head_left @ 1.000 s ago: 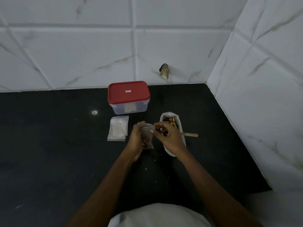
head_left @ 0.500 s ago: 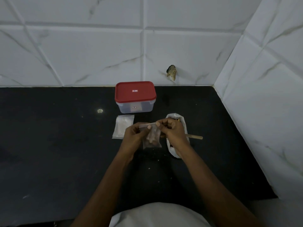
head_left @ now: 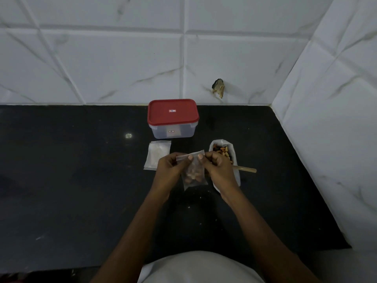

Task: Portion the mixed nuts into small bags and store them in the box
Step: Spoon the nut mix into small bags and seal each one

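Both hands, left hand (head_left: 170, 170) and right hand (head_left: 217, 170), pinching top of small bag (head_left: 193, 174) w/ nuts, above counter (head_left: 81, 180) mid-back. Box (head_left: 173, 119) at rear edge, lid on; likely sealing, storing pending. More empty bags (head_left: 157, 156) beside, nut supply (head_left: 223, 154) not used up.

Black tabletop (head_left: 71, 180), glossy, set into a tiled corner. Directly on it: 1 clear box (head_left: 173, 130) with red lid at the back; stack of empty small bags (head_left: 157, 157) just in front; open bag of mixed nuts (head_left: 223, 154) to the right; scattered crumbs (head_left: 201, 198) nearer the front.
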{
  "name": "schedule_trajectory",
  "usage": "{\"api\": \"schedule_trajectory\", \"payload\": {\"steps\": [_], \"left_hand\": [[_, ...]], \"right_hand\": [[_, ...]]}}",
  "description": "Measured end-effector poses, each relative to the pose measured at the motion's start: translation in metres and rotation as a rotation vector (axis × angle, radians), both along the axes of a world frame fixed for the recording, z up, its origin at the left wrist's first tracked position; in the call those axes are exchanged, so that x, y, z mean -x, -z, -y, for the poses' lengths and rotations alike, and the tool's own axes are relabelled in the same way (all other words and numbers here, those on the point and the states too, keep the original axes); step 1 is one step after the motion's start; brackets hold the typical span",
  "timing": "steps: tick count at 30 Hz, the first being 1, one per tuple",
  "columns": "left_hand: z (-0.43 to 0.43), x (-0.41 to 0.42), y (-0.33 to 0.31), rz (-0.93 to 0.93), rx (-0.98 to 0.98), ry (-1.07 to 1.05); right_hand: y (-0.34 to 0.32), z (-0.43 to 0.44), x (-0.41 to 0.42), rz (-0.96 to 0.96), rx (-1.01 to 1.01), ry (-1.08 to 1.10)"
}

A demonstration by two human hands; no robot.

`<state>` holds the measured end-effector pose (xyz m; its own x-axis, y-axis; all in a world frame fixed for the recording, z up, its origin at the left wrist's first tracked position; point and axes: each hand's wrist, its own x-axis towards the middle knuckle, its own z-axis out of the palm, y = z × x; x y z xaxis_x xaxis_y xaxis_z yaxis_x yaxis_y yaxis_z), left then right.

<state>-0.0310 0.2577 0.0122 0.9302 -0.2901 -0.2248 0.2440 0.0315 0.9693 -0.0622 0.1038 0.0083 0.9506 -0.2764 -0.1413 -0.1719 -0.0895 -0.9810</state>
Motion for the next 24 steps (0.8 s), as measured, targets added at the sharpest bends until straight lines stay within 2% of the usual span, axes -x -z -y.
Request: {"api": "schedule_trajectory", "payload": {"steps": [7,16,24], "left_hand": [[0.003,-0.006,0.002,0.148,-0.161,0.044],[0.003,-0.009,0.007,0.168,-0.167,0.138],[0.001,-0.016,0.010,0.235,-0.234,0.160]], "right_hand": [[0.003,0.000,0.000,0.011,0.030,0.048],[0.000,0.000,-0.003,-0.013,0.210,0.094],[-0.003,0.003,-0.004,0.021,0.201,-0.024]]}}
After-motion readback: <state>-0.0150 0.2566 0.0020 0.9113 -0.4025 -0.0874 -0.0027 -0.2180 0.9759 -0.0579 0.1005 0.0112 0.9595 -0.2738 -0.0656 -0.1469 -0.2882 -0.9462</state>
